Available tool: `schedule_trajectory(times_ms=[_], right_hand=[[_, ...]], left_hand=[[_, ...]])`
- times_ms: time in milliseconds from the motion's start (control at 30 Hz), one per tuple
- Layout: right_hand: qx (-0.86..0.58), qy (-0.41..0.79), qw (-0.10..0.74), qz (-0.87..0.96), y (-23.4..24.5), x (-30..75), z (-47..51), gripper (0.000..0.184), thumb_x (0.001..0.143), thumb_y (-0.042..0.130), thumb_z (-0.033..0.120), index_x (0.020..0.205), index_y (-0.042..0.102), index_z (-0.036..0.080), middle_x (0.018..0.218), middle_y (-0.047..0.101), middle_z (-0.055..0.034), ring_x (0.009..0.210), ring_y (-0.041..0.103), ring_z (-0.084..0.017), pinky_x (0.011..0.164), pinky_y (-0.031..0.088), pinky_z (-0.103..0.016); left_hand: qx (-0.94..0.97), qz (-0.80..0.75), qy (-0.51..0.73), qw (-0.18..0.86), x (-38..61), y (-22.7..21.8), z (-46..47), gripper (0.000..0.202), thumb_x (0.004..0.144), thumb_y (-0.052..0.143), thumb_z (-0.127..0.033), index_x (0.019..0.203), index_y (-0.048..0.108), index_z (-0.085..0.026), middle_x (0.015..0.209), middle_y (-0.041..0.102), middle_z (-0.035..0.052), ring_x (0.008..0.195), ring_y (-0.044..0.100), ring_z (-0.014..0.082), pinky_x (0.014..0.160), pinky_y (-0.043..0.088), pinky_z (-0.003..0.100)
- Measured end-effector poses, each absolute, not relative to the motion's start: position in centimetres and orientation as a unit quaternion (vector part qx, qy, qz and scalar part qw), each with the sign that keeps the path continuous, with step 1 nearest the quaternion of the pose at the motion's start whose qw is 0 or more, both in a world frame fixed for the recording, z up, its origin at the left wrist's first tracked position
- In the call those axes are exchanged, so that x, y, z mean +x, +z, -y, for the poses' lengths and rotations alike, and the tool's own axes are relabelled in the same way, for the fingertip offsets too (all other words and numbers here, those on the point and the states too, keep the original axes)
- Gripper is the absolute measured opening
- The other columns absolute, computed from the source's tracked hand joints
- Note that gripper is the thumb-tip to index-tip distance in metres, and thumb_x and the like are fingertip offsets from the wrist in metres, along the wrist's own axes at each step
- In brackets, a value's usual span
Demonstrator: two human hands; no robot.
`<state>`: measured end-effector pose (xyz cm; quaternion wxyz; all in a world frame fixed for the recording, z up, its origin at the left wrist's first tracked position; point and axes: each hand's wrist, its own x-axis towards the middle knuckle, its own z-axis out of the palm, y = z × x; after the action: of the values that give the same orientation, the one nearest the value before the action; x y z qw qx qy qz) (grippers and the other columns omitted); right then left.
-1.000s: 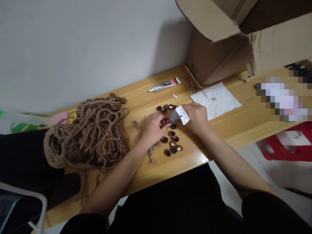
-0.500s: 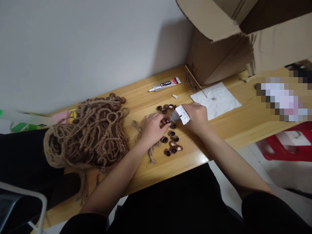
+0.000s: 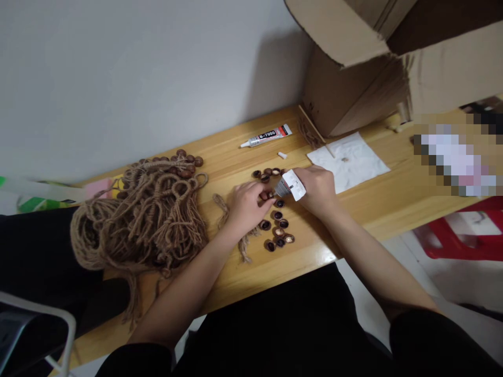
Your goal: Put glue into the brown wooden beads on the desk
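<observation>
My right hand is closed round a small glue tube whose nozzle points left at a brown half-bead. My left hand pinches that bead on the wooden table. Several dark brown half-beads lie loose just below the hands, and a few more sit just above. A short piece of jute cord runs under my left wrist.
A heap of knotted jute cord with beads fills the table's left. A second glue tube and a white cap lie behind the hands. A white tissue and an open cardboard box are at the right; a red stool stands beyond the edge.
</observation>
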<state>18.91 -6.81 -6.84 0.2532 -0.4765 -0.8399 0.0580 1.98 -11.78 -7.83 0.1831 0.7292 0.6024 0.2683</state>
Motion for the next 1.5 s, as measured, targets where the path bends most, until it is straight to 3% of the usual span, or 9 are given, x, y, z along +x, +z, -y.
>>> schedule_trajectory(times_ms=[300,833,1500], right_hand=[[-0.477,0.072,0.268,0.834,-6.88,18.85,6.74,0.026,0.073,0.046,0.036,0.058,0.054,0.017,0.050,0.053,-0.0037,0.046,0.039,-0.011,0.056,0.033,-0.026],[-0.462,0.052,0.275,0.842,-7.03,19.05,6.70,0.022,0.072,0.044,0.028,0.061,0.059,0.016,0.049,0.053,-0.0043,0.047,0.041,-0.012,0.054,0.030,-0.026],[-0.461,0.037,0.295,0.836,-6.91,18.91,6.71,0.029,0.076,0.041,0.034,0.053,0.050,0.018,0.045,0.048,-0.0027,0.044,0.035,-0.010,0.051,0.028,-0.025]], left_hand=[[0.726,-0.604,0.272,0.186,1.99,-7.92,11.81,0.013,0.071,0.074,-0.019,0.078,0.063,-0.018,0.072,0.064,0.0002,0.073,0.059,0.0182,0.070,0.044,0.032],[0.734,-0.591,0.281,0.179,1.98,-7.99,11.76,0.014,0.071,0.075,-0.018,0.078,0.063,-0.017,0.072,0.064,0.0006,0.074,0.060,0.0188,0.068,0.042,0.031],[0.731,-0.597,0.275,0.183,1.93,-8.00,11.78,0.014,0.071,0.074,-0.020,0.079,0.063,-0.018,0.071,0.064,-0.0004,0.072,0.059,0.0176,0.067,0.043,0.030]])
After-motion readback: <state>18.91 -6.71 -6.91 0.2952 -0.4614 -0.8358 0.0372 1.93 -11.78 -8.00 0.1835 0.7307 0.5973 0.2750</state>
